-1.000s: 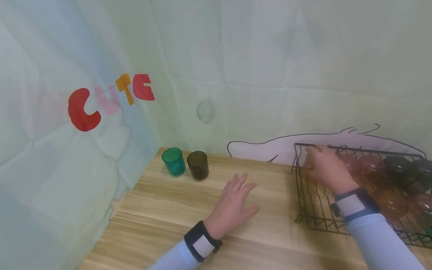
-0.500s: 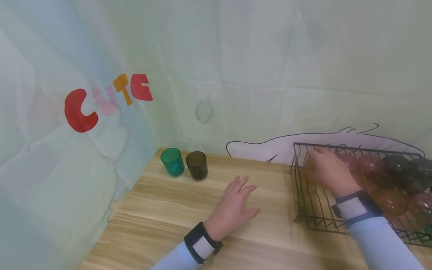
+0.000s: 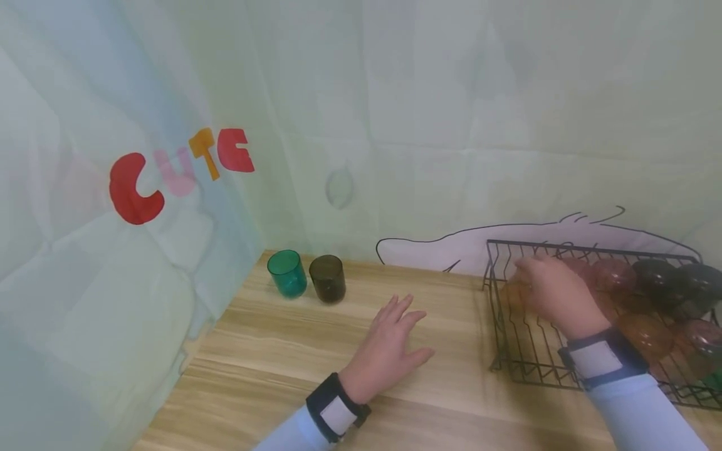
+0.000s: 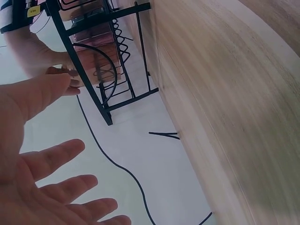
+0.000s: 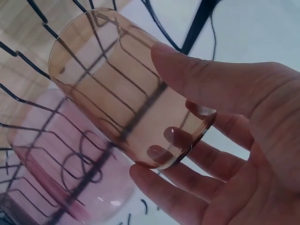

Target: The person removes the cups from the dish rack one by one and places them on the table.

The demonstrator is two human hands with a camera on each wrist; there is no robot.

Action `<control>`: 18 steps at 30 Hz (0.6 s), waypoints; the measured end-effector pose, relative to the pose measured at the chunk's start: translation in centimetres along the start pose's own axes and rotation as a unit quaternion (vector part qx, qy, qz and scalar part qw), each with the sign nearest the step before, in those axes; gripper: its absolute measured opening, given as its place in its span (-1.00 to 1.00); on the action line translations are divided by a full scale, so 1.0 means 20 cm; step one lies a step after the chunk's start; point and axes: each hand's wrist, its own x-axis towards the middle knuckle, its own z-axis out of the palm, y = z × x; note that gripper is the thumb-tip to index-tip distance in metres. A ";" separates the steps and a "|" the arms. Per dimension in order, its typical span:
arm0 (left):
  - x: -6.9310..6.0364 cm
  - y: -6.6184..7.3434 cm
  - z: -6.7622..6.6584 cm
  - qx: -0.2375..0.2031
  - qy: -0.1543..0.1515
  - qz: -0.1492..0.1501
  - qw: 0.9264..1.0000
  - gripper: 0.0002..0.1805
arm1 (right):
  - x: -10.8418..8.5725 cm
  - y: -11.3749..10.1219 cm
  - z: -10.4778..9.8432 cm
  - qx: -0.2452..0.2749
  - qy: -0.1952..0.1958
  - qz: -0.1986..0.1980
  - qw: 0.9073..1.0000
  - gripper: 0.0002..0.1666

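Observation:
In the head view, my right hand (image 3: 558, 297) is at the left end of a black wire rack (image 3: 592, 249). It grips a clear amber cup (image 5: 122, 89), thumb on one side and fingers round the base end, as the right wrist view shows. A pink cup (image 5: 65, 159) stands beside it in the rack. My left hand (image 3: 383, 357) hovers over the table with its fingers spread, holding nothing. Beyond that hand, a teal cup (image 3: 287, 274) and a dark brown cup (image 3: 328, 279) stand upright side by side on the wooden table (image 3: 440, 401).
More cups fill the rack's right part: dark ones (image 3: 696, 285) at the back, an amber one (image 3: 645, 335) and a pinkish one (image 3: 705, 338) in front. A printed cloth (image 3: 417, 156) hangs behind and left of the table.
My right hand has shifted slightly towards me and to the right with the amber cup. The left hand stays nearly still, and the view has tilted a little.

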 end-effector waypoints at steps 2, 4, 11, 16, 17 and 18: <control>0.00 0.00 0.00 -0.004 -0.003 -0.004 1.000 -0.33 | -0.01 -0.01 -0.02 -0.005 0.011 -0.001 1.000 -0.49; 0.00 0.01 0.00 -0.009 -0.006 -0.006 1.000 -0.33 | -0.03 -0.02 -0.04 -0.012 0.023 0.002 1.000 -0.53; 0.00 0.01 -0.01 -0.026 -0.008 -0.019 0.999 -0.29 | -0.08 -0.07 -0.13 -0.013 0.067 0.017 0.998 -0.39; 0.00 0.01 0.00 -0.059 -0.008 -0.036 0.998 -0.21 | -0.11 -0.11 -0.17 -0.014 0.099 0.009 0.995 -0.37; -0.01 0.01 0.00 -0.067 -0.009 -0.039 0.997 -0.18 | -0.11 -0.11 -0.17 -0.016 0.105 0.005 0.994 -0.35; -0.01 0.01 0.00 -0.076 -0.011 -0.044 0.996 -0.16 | -0.11 -0.12 -0.18 -0.017 0.112 0.002 0.994 -0.34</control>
